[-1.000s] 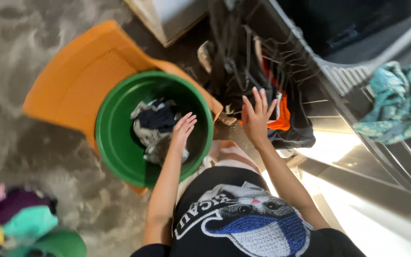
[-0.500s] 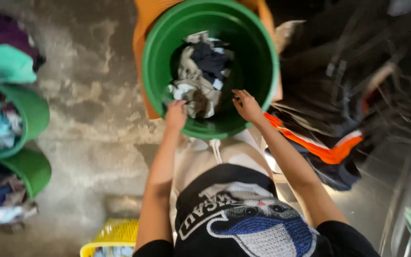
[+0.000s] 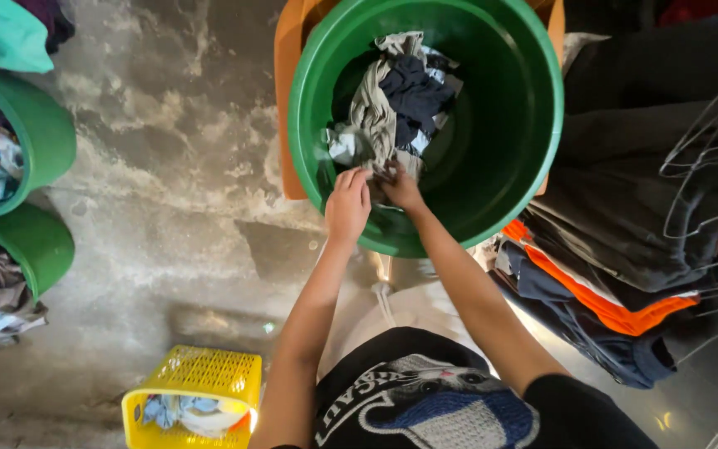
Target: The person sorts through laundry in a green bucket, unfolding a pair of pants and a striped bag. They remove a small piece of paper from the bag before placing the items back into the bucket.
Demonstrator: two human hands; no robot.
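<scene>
Stained grey concrete floor (image 3: pixel 168 166) underfoot, seen from above. Big green tub (image 3: pixel 525 125) at top centre, propped on an orange stool (image 3: pixel 288 108). Heap of crumpled clothes (image 3: pixel 392 108) inside the tub, grey, navy and white. Left hand (image 3: pixel 348 204) over the tub's near rim, fingers curled onto the lower edge of the heap, grip narrow and pinching cloth. Right hand (image 3: pixel 400 189) just beside it, also inside the tub, grip closed on the same heap. Right of the tub, dark garments with an orange one (image 3: pixel 600 303) and wire hangers (image 3: pixel 708 166). Far left of the tub, two more green tubs (image 3: pixel 43 141) full of laundry. Below and left of the tub, yellow basket (image 3: pixel 197 374) holding cloth.
</scene>
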